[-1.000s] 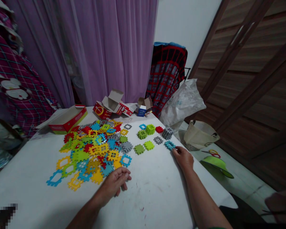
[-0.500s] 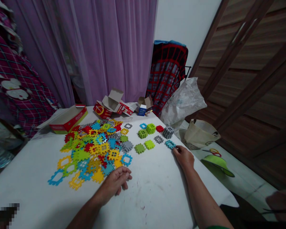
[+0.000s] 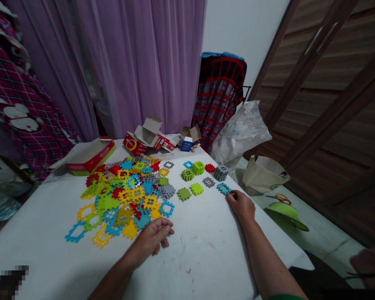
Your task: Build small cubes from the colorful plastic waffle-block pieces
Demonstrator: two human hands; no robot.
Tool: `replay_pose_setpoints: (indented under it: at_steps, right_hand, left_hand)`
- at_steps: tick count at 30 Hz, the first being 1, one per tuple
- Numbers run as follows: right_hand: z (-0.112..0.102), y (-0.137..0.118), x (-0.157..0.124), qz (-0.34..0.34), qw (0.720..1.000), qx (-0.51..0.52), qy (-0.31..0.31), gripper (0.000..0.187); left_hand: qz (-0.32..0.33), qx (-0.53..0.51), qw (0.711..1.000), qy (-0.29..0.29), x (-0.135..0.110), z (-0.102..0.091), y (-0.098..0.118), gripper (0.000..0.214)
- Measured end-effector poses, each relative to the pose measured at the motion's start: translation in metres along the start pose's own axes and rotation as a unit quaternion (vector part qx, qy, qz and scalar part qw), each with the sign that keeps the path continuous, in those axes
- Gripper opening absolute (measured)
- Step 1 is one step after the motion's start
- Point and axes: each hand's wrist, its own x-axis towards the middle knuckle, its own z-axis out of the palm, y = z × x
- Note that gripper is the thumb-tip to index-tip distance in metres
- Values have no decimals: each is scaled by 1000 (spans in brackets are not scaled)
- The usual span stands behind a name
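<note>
A big heap of flat plastic waffle tiles (image 3: 125,196) in blue, yellow, green, red and grey lies on the white table (image 3: 203,250). My left hand (image 3: 154,237) rests palm down at the heap's near edge, fingers loosely curled and holding nothing. To the right, sorted tiles lie apart: green stacks (image 3: 198,168), a red tile (image 3: 209,168), a grey stack (image 3: 221,172) and a teal stack (image 3: 223,188). My right hand (image 3: 241,205) rests near the table's right edge, fingertips touching the teal stack.
An open red and green box (image 3: 90,156) stands at the back left, torn cartons (image 3: 150,137) and a small blue box (image 3: 187,141) at the back. Beyond the right edge sit a plastic bag (image 3: 242,133), a cloth bag (image 3: 262,177), a green cap (image 3: 286,214) and scissors.
Both hands stay almost where they were; only the view has shifted slightly.
</note>
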Motion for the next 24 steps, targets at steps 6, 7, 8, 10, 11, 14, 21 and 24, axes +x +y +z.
replay_pose_setpoints:
  at_steps: [6, 7, 8, 10, 11, 14, 21, 24]
  right_hand:
    - [0, 0, 0, 0, 1000, -2, 0, 39]
    - [1, 0, 0, -1, 1000, -2, 0, 38]
    - [1, 0, 0, -3, 1000, -2, 2, 38]
    - [1, 1, 0, -6, 1000, -1, 6, 38]
    - [1, 1, 0, -5, 1000, -1, 6, 38]
    - [2, 1, 0, 1, 1000, -1, 8, 39]
    - [2, 3, 1, -3, 1000, -1, 5, 41]
    - [1, 2, 1, -4, 1000, -3, -5, 42]
  left_hand:
    - [-2, 0, 1000, -2, 1, -1, -2, 53]
    - [-2, 0, 1000, -2, 1, -1, -2, 54]
    - [-2, 0, 1000, -2, 1, -1, -1, 54]
    - [-3, -1, 1000, 0, 0, 0, -1, 54]
    - [-3, -1, 1000, 1, 0, 0, 0, 54]
    - [-4, 0, 1000, 2, -1, 1, 2, 54]
    - [10, -4, 1000, -3, -3, 2, 4, 51]
    - [13, -11, 1000, 1, -3, 2, 4, 50]
